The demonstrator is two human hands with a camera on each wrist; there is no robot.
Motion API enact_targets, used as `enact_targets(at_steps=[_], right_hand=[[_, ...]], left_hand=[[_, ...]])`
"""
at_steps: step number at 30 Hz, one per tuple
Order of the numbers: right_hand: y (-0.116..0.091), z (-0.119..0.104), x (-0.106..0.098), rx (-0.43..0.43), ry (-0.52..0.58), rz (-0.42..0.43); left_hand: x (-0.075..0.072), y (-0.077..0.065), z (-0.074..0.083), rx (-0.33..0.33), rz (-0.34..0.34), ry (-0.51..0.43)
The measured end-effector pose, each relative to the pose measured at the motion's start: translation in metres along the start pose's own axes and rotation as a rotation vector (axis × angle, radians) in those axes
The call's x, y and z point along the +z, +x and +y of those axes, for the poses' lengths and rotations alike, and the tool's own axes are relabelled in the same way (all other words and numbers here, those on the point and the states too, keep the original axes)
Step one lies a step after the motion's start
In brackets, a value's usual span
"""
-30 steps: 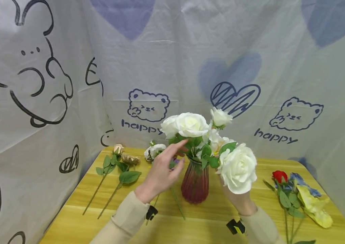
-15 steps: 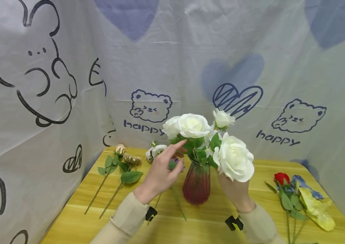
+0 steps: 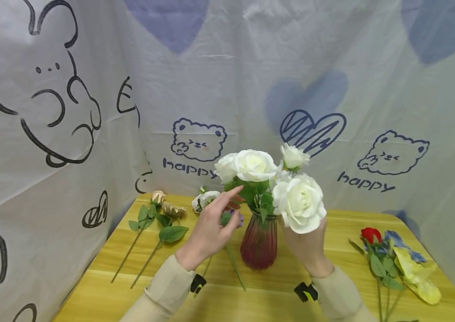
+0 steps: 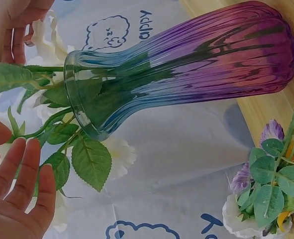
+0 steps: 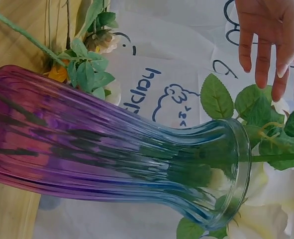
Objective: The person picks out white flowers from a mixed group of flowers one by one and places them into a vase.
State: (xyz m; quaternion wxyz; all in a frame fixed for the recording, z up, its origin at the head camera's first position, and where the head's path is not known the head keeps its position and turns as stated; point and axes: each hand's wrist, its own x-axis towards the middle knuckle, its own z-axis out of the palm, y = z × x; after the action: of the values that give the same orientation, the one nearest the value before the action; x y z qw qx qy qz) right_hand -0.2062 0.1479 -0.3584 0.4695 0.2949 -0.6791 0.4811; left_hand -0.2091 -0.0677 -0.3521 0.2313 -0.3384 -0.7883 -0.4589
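Observation:
A ribbed glass vase (image 3: 258,241), pink at the base and blue at the neck, stands upright with white roses in it. My left hand (image 3: 210,230) is at the left of the vase's rim, fingers loosely spread near the leaves under the left white rose (image 3: 253,165). In the left wrist view its fingers (image 4: 25,174) lie beside a stem; contact is unclear. My right hand (image 3: 305,246) is behind and under the large right white rose (image 3: 301,203), which hides its fingers in the head view. In the left wrist view, these fingers (image 4: 7,47) look fairly straight, close to the blooms.
Two beige-brown flowers (image 3: 173,211) with long stems lie at the left. Behind my left hand are a white flower (image 3: 204,201) and a purple one. A red rose (image 3: 371,235), a blue flower (image 3: 398,241) and a yellow flower (image 3: 416,275) lie at the right.
The large right rose has shifted left and slightly up, closer to the vase. My right hand has moved left along with it. My left hand has hardly moved.

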Motion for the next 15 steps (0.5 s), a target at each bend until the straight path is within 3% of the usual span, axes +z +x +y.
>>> enact_targets(at_steps=[1, 5, 15], right_hand=[[0.002, 0.0, 0.001, -0.033, -0.15, 0.059], [0.007, 0.003, 0.004, -0.01, -0.138, 0.032], [0.005, 0.012, 0.007, -0.021, -0.273, -0.034]], left_hand=[[0.0, 0.0, 0.0, -0.002, 0.001, 0.001], [0.0, -0.001, -0.001, -0.008, 0.003, 0.007], [0.0, -0.003, -0.002, -0.033, -0.002, 0.033]])
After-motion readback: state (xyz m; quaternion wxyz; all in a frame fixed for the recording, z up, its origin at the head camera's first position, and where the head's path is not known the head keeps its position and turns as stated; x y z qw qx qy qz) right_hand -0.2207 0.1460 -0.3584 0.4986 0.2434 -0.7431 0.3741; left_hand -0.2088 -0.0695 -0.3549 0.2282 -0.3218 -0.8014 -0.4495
